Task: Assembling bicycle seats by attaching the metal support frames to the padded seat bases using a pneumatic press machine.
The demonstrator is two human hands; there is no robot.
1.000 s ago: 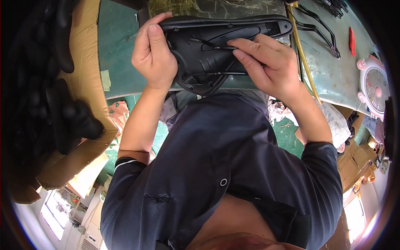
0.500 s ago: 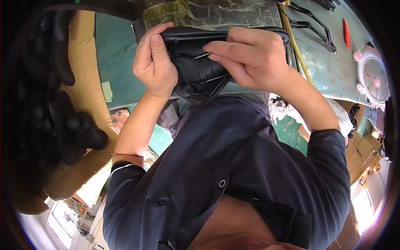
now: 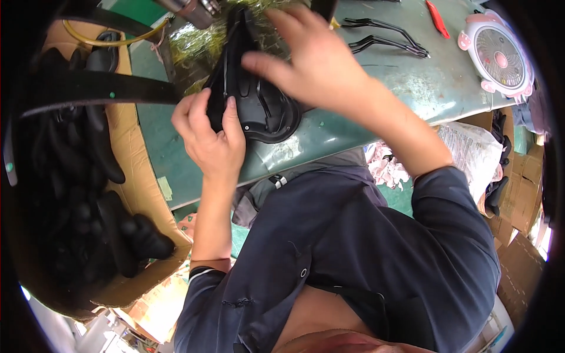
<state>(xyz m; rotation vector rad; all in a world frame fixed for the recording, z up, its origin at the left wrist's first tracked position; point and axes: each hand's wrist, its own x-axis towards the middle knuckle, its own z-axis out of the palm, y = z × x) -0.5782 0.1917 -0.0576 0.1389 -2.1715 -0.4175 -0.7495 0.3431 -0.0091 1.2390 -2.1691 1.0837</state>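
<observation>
A black bicycle saddle (image 3: 276, 120) is upside down at the table's near edge, its narrow nose pointing away from me and its wide end toward me. Dark rail rods (image 3: 263, 101) run along its underside. My left hand (image 3: 209, 135) grips its left edge, thumb on the underside and fingers round the outer side. Above the saddle, my right hand (image 3: 315, 67) is blurred by motion, with thumb and fingers apart and nothing seen between them. Whether it touches the saddle's nose, I cannot tell.
Bent black rails (image 3: 391, 44) lie on the green table (image 3: 353, 117), near a red-handled tool (image 3: 437, 19) and a pink-and-white fan (image 3: 500, 56). A metal machine head (image 3: 189, 12) hangs over yellowish film (image 3: 191, 47). At left, a cardboard box (image 3: 138, 156) holds several black saddles (image 3: 109, 147).
The saddle has turned from lying crosswise to pointing its nose away from me. My right hand has let go of the rod it pinched and opened. The view has shifted.
</observation>
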